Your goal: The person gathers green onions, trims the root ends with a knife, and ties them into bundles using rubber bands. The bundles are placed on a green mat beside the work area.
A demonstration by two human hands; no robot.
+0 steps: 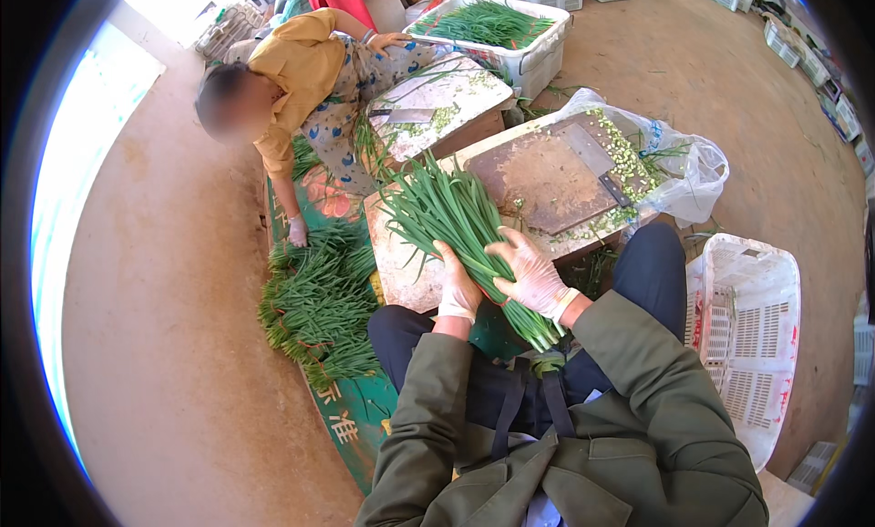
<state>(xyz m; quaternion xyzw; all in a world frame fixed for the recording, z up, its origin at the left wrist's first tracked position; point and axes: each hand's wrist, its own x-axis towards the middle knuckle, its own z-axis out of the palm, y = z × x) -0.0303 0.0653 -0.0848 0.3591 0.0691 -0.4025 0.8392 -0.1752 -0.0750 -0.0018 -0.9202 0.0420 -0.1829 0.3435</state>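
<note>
A bundle of green garlic chives (459, 216) lies slantwise over the near edge of a low board table, its white cut ends towards my lap. My left hand (459, 284), in a thin translucent glove, cups the bundle's left side. On its right side rests my right hand (532, 274), gloved too, with fingers over the stems. A red band circles the stems between the hands. Beyond, a cleaver (593, 159) lies on a brown chopping board (540, 175), among chopped pale stem bits (618, 144).
A co-worker (307, 69) sits at the upper left, one gloved hand on banded chive bundles (314, 301). Near them a second cleaver (413, 116) lies on a white board (454, 83). A crate of chives (485, 25) stands behind; a white crate (748, 342) is at my right, a plastic bag (690, 178) beside the board.
</note>
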